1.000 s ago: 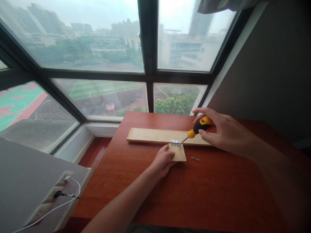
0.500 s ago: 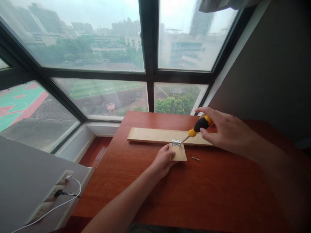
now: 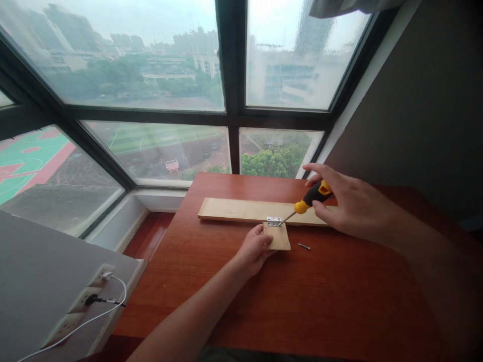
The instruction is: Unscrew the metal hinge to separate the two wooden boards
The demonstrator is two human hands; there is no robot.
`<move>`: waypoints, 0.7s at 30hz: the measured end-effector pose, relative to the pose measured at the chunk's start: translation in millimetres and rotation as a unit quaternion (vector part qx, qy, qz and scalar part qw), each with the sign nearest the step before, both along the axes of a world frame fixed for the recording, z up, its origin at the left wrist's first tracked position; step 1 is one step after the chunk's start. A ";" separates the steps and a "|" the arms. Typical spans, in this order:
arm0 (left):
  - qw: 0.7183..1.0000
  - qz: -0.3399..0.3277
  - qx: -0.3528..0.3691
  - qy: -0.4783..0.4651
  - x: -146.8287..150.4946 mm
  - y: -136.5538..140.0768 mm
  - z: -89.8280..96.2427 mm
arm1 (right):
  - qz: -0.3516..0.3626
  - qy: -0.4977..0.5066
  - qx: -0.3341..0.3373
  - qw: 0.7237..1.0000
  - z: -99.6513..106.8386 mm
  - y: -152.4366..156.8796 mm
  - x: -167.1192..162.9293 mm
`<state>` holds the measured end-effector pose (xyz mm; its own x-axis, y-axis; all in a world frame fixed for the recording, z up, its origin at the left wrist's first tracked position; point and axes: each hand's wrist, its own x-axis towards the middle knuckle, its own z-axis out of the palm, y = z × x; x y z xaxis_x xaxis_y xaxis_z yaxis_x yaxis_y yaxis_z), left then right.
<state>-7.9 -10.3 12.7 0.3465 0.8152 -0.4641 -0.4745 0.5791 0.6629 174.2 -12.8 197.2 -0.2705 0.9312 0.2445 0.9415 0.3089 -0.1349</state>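
Observation:
My left hand (image 3: 256, 250) grips the left side of a small wooden board (image 3: 278, 238), thumb on top. A silver hinge (image 3: 273, 221) lies along the board's far edge. My right hand (image 3: 345, 201) holds a yellow and black screwdriver (image 3: 314, 195) by its handle, the index finger lifted away from it. The screwdriver slants down to the left, and its tip meets the hinge's near right corner. Behind the small board lies a long pale plank (image 3: 234, 208), partly hidden on the right by my right hand. A loose screw (image 3: 304, 247) rests right of the small board.
Everything lies on a reddish-brown wooden table (image 3: 324, 301). Large windows (image 3: 151, 146) stand beyond its far edge. At the lower left, a white cable (image 3: 123, 286) and a black plug (image 3: 91, 300) sit in wall sockets.
The screwdriver handle has turned a little in my right hand and the fingers have shifted slightly. My left hand, the small board and the hinge stay nearly still.

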 end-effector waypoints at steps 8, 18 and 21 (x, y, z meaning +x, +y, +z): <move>1.000 0.002 -0.001 -0.008 -0.3 0.8 -2.6 | -0.093 -0.111 0.063 0.987 -3.3 5.5 -2.8; 1.000 -0.003 0.008 0.004 0.2 0.5 -2.6 | -0.034 -0.046 0.048 0.997 -1.8 4.3 -0.9; 1.000 -0.003 0.006 0.006 0.1 0.7 -2.8 | -0.104 -0.127 0.096 0.982 -5.8 5.6 -2.9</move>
<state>-7.8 -9.6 9.9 0.3451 0.8193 -0.4579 -0.4627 0.5730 0.6764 171.3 -7.2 191.4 -0.1548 0.9162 0.3696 0.9826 0.1038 0.1541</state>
